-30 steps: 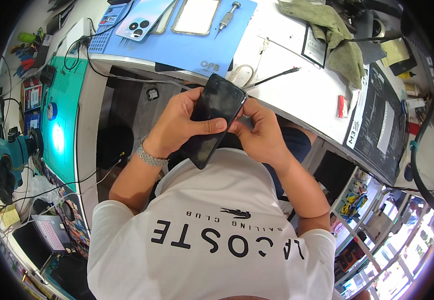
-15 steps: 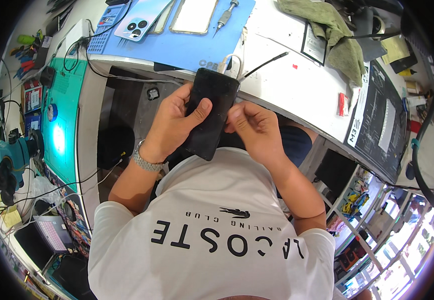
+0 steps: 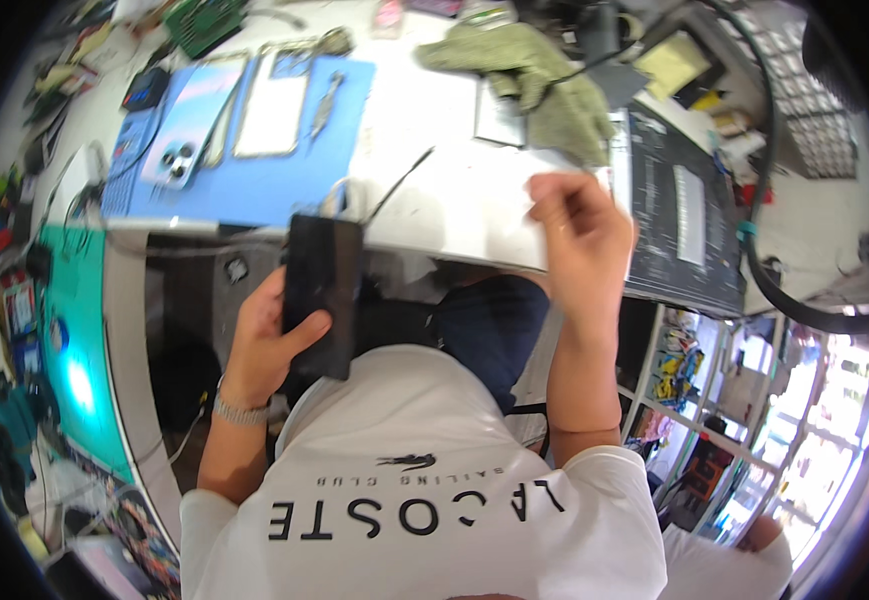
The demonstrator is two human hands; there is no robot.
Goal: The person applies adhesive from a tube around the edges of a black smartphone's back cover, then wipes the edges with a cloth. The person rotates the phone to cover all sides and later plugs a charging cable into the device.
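A black smartphone (image 3: pixel 322 275) is in my left hand (image 3: pixel 262 345), its dark screen facing up and the thumb pressed over its lower part. The phone's top end is by the table's front edge, where a white cable (image 3: pixel 339 192) loops close to it; I cannot tell if the cable is plugged in. My right hand (image 3: pixel 589 225) is raised over the white table at the right, near a black mat. Its fingers are curled and pinched together, blurred, and whatever they hold is too small to make out.
On the blue mat (image 3: pixel 254 190) lie a pale blue phone (image 3: pixel 189 130), clear phone cases (image 3: pixel 272 105) and a small screwdriver (image 3: pixel 328 105). A green cloth (image 3: pixel 564 110) lies at the back, the black mat (image 3: pixel 659 220) at the right. A person's white sleeve (image 3: pixel 724 565) shows at lower right.
My right hand has left the phone's right edge and moved right, over the table. My left hand still holds the phone. The whole view has shifted to the right.
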